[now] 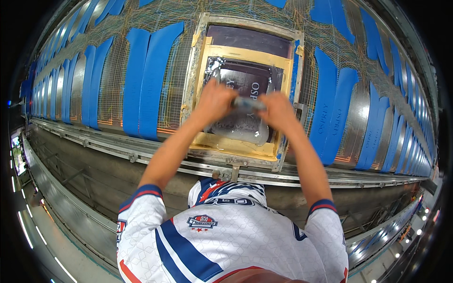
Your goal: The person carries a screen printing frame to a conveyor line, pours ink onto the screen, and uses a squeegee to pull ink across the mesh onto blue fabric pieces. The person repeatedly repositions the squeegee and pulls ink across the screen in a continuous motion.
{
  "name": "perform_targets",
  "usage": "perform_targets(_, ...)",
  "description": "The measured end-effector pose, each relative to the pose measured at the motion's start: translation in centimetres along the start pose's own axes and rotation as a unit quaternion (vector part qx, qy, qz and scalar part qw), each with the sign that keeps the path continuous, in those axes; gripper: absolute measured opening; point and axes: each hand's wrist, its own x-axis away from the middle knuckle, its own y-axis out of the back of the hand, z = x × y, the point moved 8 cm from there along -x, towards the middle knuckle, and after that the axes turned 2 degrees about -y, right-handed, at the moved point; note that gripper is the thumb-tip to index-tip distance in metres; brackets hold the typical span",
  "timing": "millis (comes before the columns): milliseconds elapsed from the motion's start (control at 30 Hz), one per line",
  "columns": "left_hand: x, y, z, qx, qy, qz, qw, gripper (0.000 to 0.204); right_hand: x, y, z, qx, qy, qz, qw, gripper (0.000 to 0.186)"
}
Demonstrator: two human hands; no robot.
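Both my hands grip a squeegee (249, 103), its greyish handle smeared by motion. My left hand (214, 100) is closed round its left end, and my right hand (278, 111) round its right end. They hang over a screen-printing frame (189, 78) with worn metal edges. Yellow tape (243, 145) borders the dark mesh (247, 75) inside it. Clear, glossy ink (252, 136) lies in a thick puddle along the near part of the mesh, with more at the far left corner. The blade's contact with the mesh is hidden by my hands.
Blue fabric pieces (153, 80) lie in rows on the long printing table (113, 78) to both sides, some on the right (325, 108) with printed lettering. A metal rail (165, 153) runs along the near edge, with a clamp (233, 170) below the frame.
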Motion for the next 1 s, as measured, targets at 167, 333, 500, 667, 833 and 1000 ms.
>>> perform_targets(167,-10.9,1.7,5.7,-0.074,0.003,0.013,0.997,0.035,-10.0,4.3,-6.1,0.003,-0.046,-0.021,0.999,0.030)
perform_targets(333,-10.8,0.8,6.6,-0.023,0.012,-0.002,1.000,0.024,-10.6,3.6,-6.5,-0.024,-0.063,-0.012,0.998,0.029)
perform_targets(500,-0.6,-0.7,0.7,0.026,0.000,-0.019,0.999,0.020,-0.9,-0.6,-0.9,-0.011,-0.018,-0.027,0.999,0.022)
perform_targets(667,8.7,-1.6,-4.2,0.010,-0.003,-0.032,0.999,0.031,6.6,-1.7,3.8,-0.138,-0.012,-0.032,0.990,0.026)
perform_targets(833,9.0,-1.1,-4.2,0.001,-0.003,-0.009,1.000,0.040,9.7,2.4,-10.1,-0.140,-0.306,-0.400,0.853,0.034)
perform_targets(1000,9.8,-1.8,-4.9,-0.012,0.000,-0.003,1.000,0.041,10.3,-2.7,-16.9,-0.182,-0.426,-0.299,0.834,0.037)
